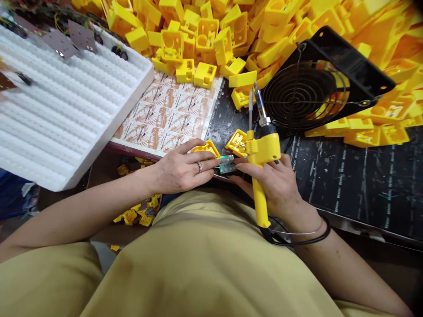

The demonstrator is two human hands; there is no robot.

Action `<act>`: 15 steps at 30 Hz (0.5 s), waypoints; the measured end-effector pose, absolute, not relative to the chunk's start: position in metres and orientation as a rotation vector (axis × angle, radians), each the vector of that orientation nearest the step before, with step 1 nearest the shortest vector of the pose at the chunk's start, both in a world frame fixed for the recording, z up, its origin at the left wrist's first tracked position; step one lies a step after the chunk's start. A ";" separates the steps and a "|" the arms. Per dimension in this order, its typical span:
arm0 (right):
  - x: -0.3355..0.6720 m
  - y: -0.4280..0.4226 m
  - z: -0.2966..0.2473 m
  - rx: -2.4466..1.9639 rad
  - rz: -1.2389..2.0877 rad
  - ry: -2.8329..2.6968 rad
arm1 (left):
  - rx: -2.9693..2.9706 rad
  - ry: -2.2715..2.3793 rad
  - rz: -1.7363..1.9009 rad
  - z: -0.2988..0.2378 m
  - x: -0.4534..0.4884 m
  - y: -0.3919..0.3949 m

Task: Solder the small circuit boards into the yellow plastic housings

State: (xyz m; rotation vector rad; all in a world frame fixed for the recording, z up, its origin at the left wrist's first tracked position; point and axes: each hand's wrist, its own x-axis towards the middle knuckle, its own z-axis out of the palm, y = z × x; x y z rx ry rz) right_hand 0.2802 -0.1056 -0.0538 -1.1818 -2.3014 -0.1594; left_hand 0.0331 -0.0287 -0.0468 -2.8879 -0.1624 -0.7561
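Observation:
A small green circuit board (227, 164) sits between my two hands at the table's front edge. My left hand (187, 167), with a ring on one finger, has its fingertips at the board's left edge, and its upper fingers reach over a yellow plastic housing (209, 148). A yellow pistol-shaped soldering iron (264, 149) rests in my right hand (279, 180), its tip pointing up and away. My right thumb and a finger also reach the board's right side. Another open yellow housing (237, 143), with small parts inside, lies just beyond the board.
Yellow housings (206, 35) are heaped along the back. A black fan with a wire guard (297, 97) stands at right on the black table surface (346, 176). On the left is a white ribbed foam tray (66, 110) with wired parts. More yellow pieces (135, 213) lie below the table edge.

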 end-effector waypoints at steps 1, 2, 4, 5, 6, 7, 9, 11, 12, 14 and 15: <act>0.279 -0.105 -0.054 -1.181 -0.149 -2.284 | -2.905 -0.178 -0.736 -0.047 0.033 -0.029; 0.278 -0.105 -0.055 -1.179 -0.139 -2.267 | -2.922 -0.195 -0.713 -0.046 0.033 -0.029; 0.275 -0.104 -0.056 -1.177 -0.123 -2.231 | -2.938 -0.207 -0.696 -0.046 0.033 -0.029; 0.274 -0.104 -0.056 -1.176 -0.114 -2.217 | -2.932 -0.199 -0.704 -0.046 0.033 -0.029; 0.272 -0.103 -0.057 -1.177 -0.103 -2.210 | -2.919 -0.185 -0.720 -0.045 0.033 -0.029; 0.270 -0.103 -0.058 -1.179 -0.093 -2.208 | -2.906 -0.172 -0.737 -0.045 0.033 -0.029; 0.268 -0.103 -0.059 -1.191 -0.075 -2.211 | -2.902 -0.161 -0.763 -0.045 0.033 -0.030; 0.267 -0.102 -0.061 -1.213 -0.067 -2.208 | -2.917 -0.163 -0.791 -0.046 0.032 -0.030; 0.267 -0.102 -0.062 -1.222 -0.066 -2.203 | -2.922 -0.168 -0.806 -0.046 0.031 -0.031; 0.267 -0.102 -0.064 -1.232 -0.066 -2.195 | -2.919 -0.180 -0.831 -0.048 0.030 -0.032; 0.267 -0.102 -0.064 -1.233 -0.069 -2.192 | -2.910 -0.187 -0.832 -0.048 0.029 -0.032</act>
